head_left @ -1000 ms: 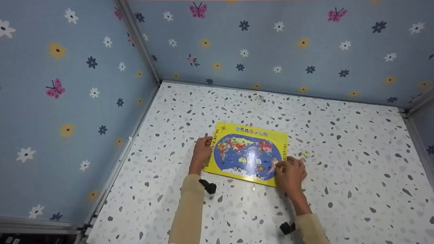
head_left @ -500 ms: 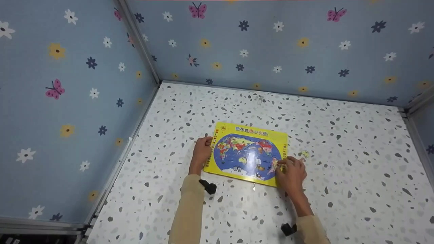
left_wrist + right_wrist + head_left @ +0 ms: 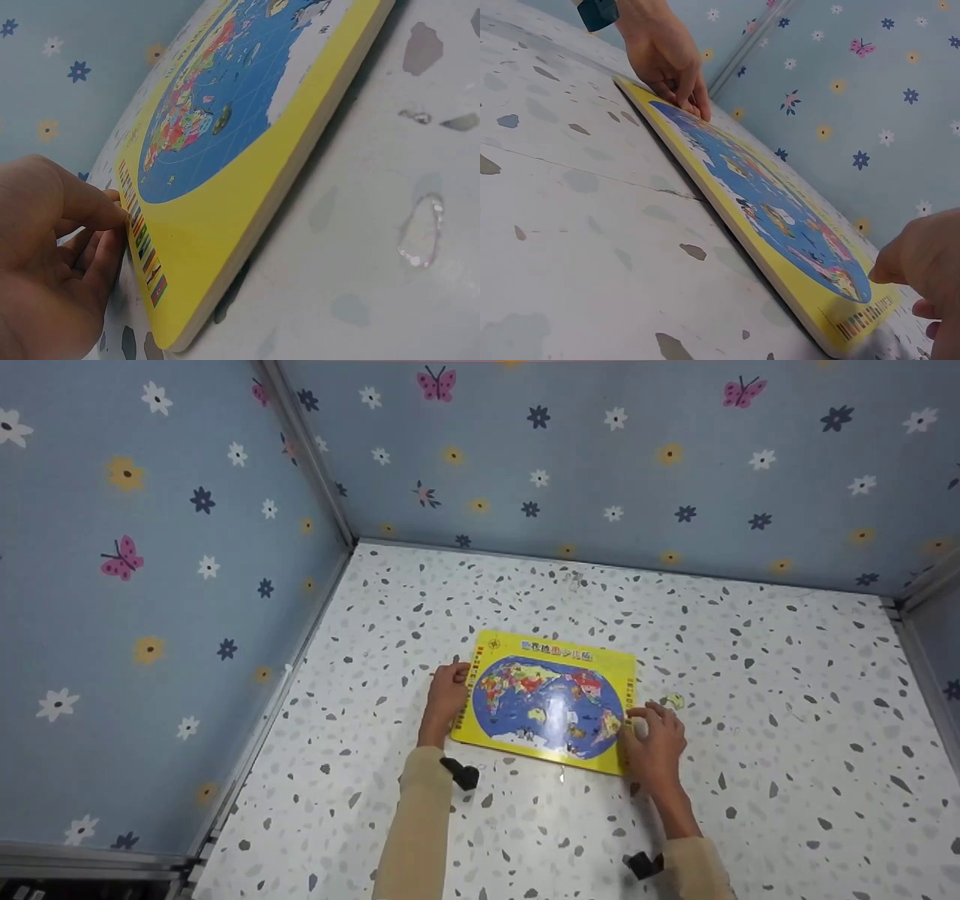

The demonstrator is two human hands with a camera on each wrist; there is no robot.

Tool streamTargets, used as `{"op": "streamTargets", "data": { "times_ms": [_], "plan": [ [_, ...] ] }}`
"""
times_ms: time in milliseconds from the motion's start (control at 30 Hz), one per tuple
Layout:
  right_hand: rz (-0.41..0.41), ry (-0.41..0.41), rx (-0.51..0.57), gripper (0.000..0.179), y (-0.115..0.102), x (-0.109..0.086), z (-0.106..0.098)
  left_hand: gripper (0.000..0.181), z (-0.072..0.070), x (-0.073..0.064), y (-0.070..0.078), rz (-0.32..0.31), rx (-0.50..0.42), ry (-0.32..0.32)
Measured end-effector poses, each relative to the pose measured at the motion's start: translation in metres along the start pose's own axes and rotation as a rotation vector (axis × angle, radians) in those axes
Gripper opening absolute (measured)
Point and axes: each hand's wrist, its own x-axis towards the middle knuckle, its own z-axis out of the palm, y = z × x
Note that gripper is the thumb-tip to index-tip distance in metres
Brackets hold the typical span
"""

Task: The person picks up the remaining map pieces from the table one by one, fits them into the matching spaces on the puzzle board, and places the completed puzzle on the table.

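Observation:
A yellow-bordered world map puzzle board [image 3: 517, 746] lies flat on the table, its blue oval map facing up. My left hand [image 3: 448, 690] holds the board's left edge; in the left wrist view the thumb [image 3: 112, 217] lies along the row of small flags and the other fingers curl beside the edge. At the right edge is my right hand [image 3: 656, 742], fingers loosely bent, with a gap between thumb and forefinger. In the right wrist view a fingertip of the right hand [image 3: 930, 270] comes right up to the board's border. A small pale yellow-green piece [image 3: 676, 701] lies just beyond this hand.
The white speckled table [image 3: 787, 720] stretches around the board. Blue panels with flowers and butterflies [image 3: 570, 457] stand at the back and on the left [image 3: 150, 607]. Black wrist-camera parts [image 3: 465, 776] project beside both sleeves.
My right hand has drawn back to the right, from over the map's lower right part to the board's edge. The left hand and the board have stayed in place.

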Motion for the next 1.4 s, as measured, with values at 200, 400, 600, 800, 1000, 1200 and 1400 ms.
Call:
{"op": "streamTargets", "data": {
  "times_ms": [200,400,600,800,1000,1200,1400],
  "plan": [
    [-0.028,0.038,0.055,0.027,0.007,0.003,-0.009,0.042,-0.002,-0.003,0.001,0.024,-0.009,-0.012],
    [-0.029,0.08,0.047,0.03,0.014,0.006,-0.015,0.042,-0.001,-0.002,0.001,0.015,-0.011,-0.009],
    [-0.016,0.095,0.036,0.033,0.021,0.007,-0.019,0.042,0.0,0.0,0.001,0.01,-0.007,-0.002],
    [0.022,0.099,0.016,0.033,0.028,0.009,-0.023,0.041,0.001,0.001,0.0,-0.004,-0.012,0.005],
    [0.077,0.102,-0.046,0.039,0.036,0.012,-0.027,0.042,0.001,0.0,0.002,0.014,0.007,0.006],
    [0.099,0.086,-0.073,0.04,0.043,0.012,-0.03,0.04,0.0,-0.002,0.003,0.039,0.036,0.001],
    [0.141,0.059,-0.132,0.042,0.044,0.013,-0.03,0.041,0.001,-0.002,0.002,0.018,0.04,0.008]
  ]
}}
